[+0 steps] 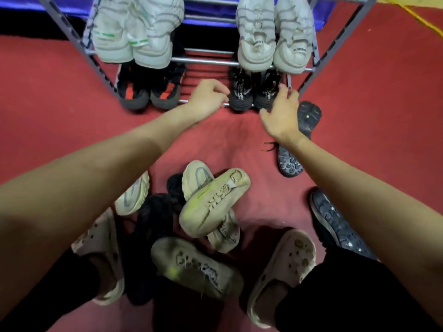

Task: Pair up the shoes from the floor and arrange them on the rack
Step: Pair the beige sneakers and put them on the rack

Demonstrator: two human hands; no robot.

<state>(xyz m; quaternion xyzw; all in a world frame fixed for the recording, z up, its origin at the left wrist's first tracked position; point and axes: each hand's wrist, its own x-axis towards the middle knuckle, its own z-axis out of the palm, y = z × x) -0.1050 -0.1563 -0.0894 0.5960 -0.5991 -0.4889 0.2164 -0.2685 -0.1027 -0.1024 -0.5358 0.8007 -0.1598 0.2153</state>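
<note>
My left hand [208,98] sits at the near edge of the rack's [203,60] bottom shelf, fingers curled loosely, fingertips touching the left side of the black pair [254,92]; it grips nothing. My right hand [281,113] rests on the right shoe of that pair, fingers spread and released.

Bottom shelf, left: black pair with red patches [149,93]. Upper shelf, left: white pair with green stripes [134,29]. Upper shelf, right: white pair [275,37] with dark heel tabs; the tab lettering is too small to read. The black pair carries white lettering on the tongues, not legible.

On the red floor [371,97], right of the rack: one black shoe [304,130] lying sole up, partly under my right wrist. Near right: a second dark sole [335,226].

Near centre: a heap of cream sneakers [211,207], soles up, with moulded sole lettering I cannot read, and a black shoe [153,216] among them.

I wear beige clogs [285,267].
</note>
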